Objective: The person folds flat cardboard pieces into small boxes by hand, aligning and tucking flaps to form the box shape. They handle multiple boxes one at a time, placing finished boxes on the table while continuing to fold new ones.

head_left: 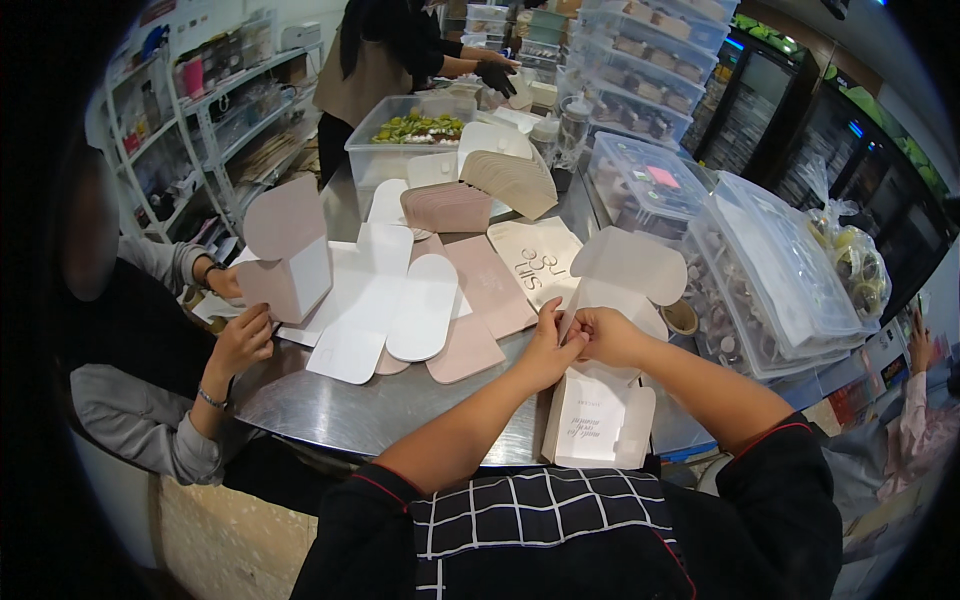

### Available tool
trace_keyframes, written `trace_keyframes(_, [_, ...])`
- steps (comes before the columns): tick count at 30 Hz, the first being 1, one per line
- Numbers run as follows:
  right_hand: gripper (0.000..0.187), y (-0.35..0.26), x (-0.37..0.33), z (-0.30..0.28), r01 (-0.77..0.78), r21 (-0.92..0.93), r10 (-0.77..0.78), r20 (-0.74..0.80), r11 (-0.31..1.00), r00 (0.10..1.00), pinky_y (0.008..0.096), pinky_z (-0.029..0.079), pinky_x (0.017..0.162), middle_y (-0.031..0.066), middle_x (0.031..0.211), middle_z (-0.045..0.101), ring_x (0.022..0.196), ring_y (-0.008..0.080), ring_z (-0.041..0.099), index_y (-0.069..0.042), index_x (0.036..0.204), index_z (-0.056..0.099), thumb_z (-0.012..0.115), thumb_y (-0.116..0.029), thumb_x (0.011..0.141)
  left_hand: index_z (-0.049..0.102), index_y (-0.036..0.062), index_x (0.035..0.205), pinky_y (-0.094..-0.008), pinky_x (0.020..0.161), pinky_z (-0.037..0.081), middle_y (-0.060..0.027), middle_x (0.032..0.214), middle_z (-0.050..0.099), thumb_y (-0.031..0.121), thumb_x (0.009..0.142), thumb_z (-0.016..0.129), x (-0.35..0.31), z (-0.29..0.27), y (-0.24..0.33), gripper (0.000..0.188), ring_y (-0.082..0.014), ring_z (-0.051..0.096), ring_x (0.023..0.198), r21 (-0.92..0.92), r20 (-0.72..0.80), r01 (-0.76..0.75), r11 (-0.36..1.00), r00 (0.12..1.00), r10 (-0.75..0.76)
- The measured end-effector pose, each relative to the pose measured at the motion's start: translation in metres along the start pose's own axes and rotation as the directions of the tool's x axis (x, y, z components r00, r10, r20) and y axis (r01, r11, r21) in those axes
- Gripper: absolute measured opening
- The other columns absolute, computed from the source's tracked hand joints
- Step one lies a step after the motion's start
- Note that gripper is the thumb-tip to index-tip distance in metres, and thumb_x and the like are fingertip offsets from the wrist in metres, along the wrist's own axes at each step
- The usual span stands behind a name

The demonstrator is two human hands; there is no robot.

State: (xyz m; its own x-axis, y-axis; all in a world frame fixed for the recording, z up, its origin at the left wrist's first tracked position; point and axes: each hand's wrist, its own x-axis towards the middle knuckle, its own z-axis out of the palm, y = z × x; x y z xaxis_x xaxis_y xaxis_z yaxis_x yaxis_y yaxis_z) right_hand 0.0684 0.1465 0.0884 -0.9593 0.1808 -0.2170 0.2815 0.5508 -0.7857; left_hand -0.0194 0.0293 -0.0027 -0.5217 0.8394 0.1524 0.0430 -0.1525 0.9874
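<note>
Close to the table's front edge, a partly folded cream cardboard box lies with its printed inner panel facing up. Its rounded flap stands up beyond my hands. My left hand pinches the box's side near the fold. Right beside it, my right hand has its fingers curled on the same fold, and the two hands touch. Left of them lie flat white and pink box blanks, overlapping. A printed cream blank lies just beyond.
A person at the left holds a pink box. Behind the blanks are stacked box blanks and a clear tub of green pieces. Clear lidded containers line the right side. Another person stands at the back.
</note>
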Motion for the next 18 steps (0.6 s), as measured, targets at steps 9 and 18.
trace_keyframes(9, [0.023, -0.003, -0.005, 0.016, 0.127, -0.044, -0.131, -0.088, 0.991, 0.988, 0.0282, 0.05, 0.068, 0.0054, 0.082, 0.065, 0.075, 0.0125, 0.06, -0.003, 0.085, 0.059, 0.077, -0.008, 0.072, 0.01, 0.0063, 0.148, -0.0402, 0.108, 0.03, -0.0224, 0.136, 0.035, 0.023, 0.089, 0.061, -0.003, 0.002, 0.009, 0.08, -0.0304, 0.038, 0.128, -0.129, -0.03, 0.037, 0.991, 0.999, -0.041])
trace_keyframes(18, [0.023, -0.005, -0.008, 0.021, 0.101, -0.102, -0.122, -0.231, 0.99, 0.965, 0.0296, 0.05, 0.067, 0.0072, 0.076, 0.066, 0.07, 0.0159, 0.062, -0.003, 0.081, 0.062, 0.079, -0.01, 0.068, 0.009, 0.0066, 0.149, -0.0397, 0.112, 0.022, -0.0216, 0.144, 0.027, 0.027, 0.087, 0.063, -0.005, 0.005, 0.012, 0.085, -0.0306, 0.027, 0.136, -0.24, 0.018, 0.068, 0.968, 0.998, -0.065])
